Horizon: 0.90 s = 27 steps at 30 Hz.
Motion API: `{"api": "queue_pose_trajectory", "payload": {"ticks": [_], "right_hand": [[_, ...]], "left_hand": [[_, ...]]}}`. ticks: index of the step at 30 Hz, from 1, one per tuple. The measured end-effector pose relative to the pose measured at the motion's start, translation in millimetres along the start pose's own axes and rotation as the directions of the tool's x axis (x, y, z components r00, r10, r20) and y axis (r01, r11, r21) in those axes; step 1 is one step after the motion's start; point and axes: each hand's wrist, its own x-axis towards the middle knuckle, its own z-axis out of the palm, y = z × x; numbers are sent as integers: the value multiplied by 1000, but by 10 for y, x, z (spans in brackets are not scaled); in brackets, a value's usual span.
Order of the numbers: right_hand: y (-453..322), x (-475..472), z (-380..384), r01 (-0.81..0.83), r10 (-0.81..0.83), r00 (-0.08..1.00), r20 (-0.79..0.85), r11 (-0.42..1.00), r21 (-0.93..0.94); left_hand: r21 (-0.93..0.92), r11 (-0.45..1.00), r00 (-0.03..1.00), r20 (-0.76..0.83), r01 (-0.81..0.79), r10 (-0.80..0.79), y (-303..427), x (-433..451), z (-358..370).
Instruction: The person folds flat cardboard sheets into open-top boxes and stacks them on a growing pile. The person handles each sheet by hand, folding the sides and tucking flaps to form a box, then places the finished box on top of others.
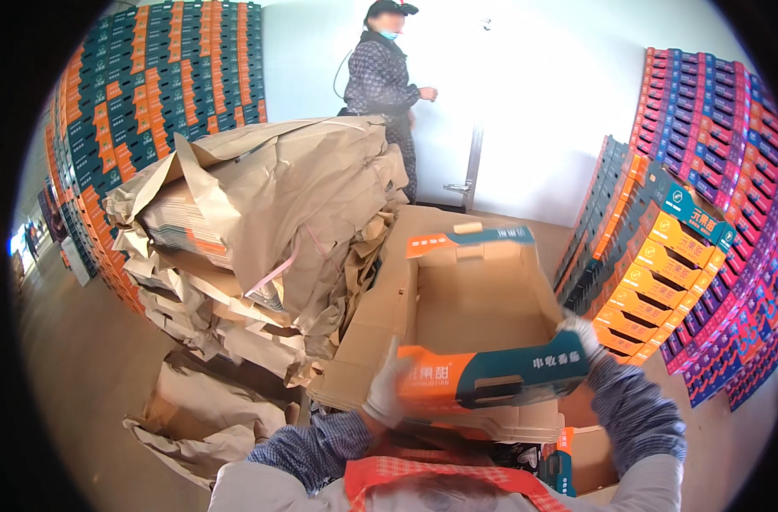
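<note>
An open cardboard fruit tray [485, 307] with orange and dark green printed ends is before me, its inside bare brown board. My left hand [389, 387], in a white glove, grips its near left corner. My right hand [581, 336], also gloved and slightly blurred, holds the near right corner. The fingers are partly hidden behind the walls. Beneath and left of the tray lies flat brown cardboard [350, 371]. More folded cardboard [523, 422] shows below its near end.
Left stands a pile of flat cardboard wrapped in torn brown paper [286, 198]. Crumpled paper in a box [216, 403] sits lower left. Orange-green trays [171, 70] and pink-blue trays [696, 115] form tall stacks. Yellow trays [651, 288] rise at right. A person [379, 89] stands by the white door [523, 128].
</note>
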Motion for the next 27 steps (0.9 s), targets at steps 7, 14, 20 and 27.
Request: {"api": "queue_pose_trajectory", "payload": {"ticks": [7,14,20,27], "right_hand": [[-2119,-945,2092,443,-369,854,367,144,-885],[-1813,-458,2336,526,-486,748,453,16,-851],[-1751,-246,2066,336,-718,627,302,-100,-936],[-1949,-656,1894,-41,-588,804,93,-210,-977]], "left_hand": [[-91,841,816,317,533,-483,-958,41,195],[795,-54,687,485,-604,-541,117,-332,1329],[309,-713,658,700,-629,-278,947,390,2661],[421,-623,684,681,-659,-264,865,695,2604]]}}
